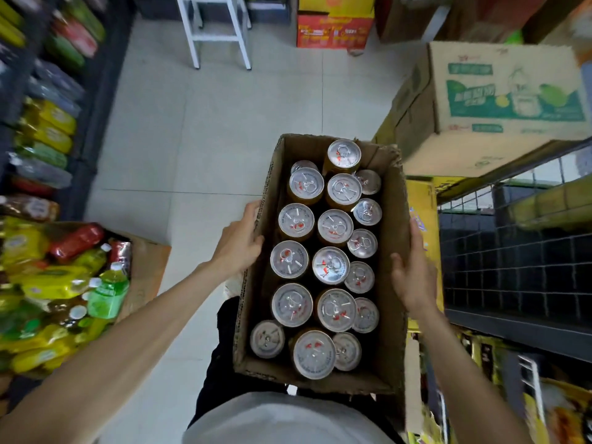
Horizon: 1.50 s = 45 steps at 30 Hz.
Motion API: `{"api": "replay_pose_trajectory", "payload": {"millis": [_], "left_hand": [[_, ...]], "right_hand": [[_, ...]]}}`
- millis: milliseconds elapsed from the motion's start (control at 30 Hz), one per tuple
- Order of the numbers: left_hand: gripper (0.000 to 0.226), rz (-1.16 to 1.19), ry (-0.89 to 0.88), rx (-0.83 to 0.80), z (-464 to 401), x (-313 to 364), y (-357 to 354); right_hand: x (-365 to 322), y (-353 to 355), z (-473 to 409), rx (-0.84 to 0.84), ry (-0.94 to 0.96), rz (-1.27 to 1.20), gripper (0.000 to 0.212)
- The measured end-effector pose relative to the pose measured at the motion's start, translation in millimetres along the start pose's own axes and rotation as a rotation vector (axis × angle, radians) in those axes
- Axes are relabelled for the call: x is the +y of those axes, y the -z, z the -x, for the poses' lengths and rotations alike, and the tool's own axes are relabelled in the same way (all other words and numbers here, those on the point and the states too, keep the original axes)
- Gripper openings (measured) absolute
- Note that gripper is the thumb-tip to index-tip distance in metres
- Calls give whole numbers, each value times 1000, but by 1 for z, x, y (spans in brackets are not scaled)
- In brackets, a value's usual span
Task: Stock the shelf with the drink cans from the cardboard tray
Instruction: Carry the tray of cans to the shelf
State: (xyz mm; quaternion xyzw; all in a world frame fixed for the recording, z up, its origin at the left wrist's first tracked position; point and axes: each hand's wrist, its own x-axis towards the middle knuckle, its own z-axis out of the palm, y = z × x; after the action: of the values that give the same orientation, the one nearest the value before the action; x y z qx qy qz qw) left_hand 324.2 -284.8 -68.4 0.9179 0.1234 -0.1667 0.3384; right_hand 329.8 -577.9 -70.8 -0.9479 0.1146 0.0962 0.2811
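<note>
A brown cardboard tray (392, 283) full of several upright drink cans (334, 227) with silver tops and yellow sides is held in front of my body, above the floor. My left hand (238, 243) grips the tray's left wall, with its fingers curled over the rim. On the opposite wall is my right hand (415, 272), thumb inside the rim and fingers flat along the outside. A dark wire shelf (512, 270) stands just right of the tray.
A printed carton (499, 91) sits on top of the right shelf. Shelves of bottles (48, 129) line the left side, with an open box of mixed bottles (105, 293) below them. A white stool (217, 27) and a red-yellow box (333, 24) stand ahead on the tiled floor.
</note>
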Motion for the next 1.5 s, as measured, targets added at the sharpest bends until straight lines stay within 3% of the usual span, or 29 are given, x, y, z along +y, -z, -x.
{"api": "replay_pose_trajectory", "payload": {"millis": [300, 567, 867, 1200, 1500], "left_hand": [[60, -69, -67, 17, -76, -70, 151], [61, -74, -3, 50, -189, -100, 254], [60, -95, 94, 172, -367, -94, 339], [57, 58, 143, 265, -565, -58, 446], [54, 239, 296, 362, -753, -57, 534]], "right_hand": [[-152, -79, -37, 19, -71, -136, 74], [-275, -110, -141, 13, -5, -130, 71], [-397, -120, -343, -87, 171, -77, 73], [-554, -113, -578, -103, 356, 10, 77], [-717, -132, -787, -108, 543, 137, 77]]}}
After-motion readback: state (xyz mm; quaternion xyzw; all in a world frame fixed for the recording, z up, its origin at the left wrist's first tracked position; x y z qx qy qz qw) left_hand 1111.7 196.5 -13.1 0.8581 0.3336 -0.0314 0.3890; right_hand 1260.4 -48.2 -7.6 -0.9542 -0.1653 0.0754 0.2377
